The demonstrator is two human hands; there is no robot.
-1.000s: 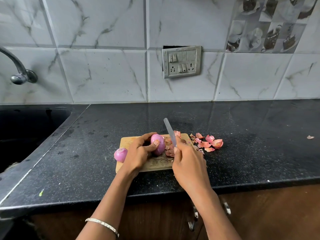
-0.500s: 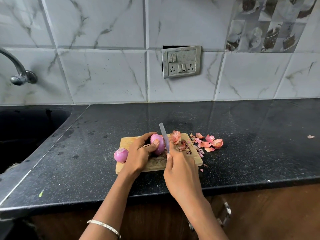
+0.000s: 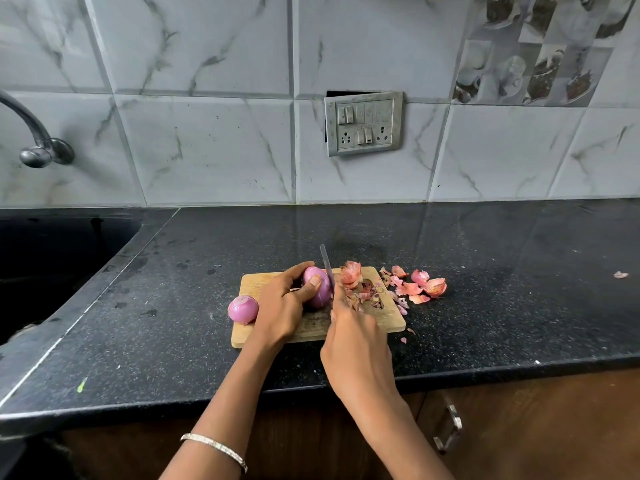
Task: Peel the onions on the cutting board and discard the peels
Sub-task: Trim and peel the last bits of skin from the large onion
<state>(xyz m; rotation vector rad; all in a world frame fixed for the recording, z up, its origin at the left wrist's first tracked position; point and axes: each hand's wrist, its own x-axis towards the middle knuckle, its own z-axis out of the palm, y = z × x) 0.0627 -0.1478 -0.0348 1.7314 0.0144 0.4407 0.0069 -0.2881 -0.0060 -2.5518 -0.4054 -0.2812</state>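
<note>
Black granite counter [image 3: 173, 341] bearing wooden cutting board [image 3: 249, 337]. Left hand [image 3: 280, 310] curled round purple onion [image 3: 320, 289] mid-board; right hand [image 3: 356, 344] just beside it, gripping knife [image 3: 326, 265] — blade against onion's right side. Second onion [image 3: 243, 309] at board's left edge. Peels [image 3: 420, 287] scattered right — on board and counter.

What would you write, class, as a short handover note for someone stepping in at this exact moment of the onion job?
Left hand grips an onion on the board.
Right hand holds the knife, blade against that onion's right side.
Second onion sits at the board's left edge, looking peeled.
Peels lie on the board and on the counter to its right.
Left: finish the held onion, discard all peels.
</note>
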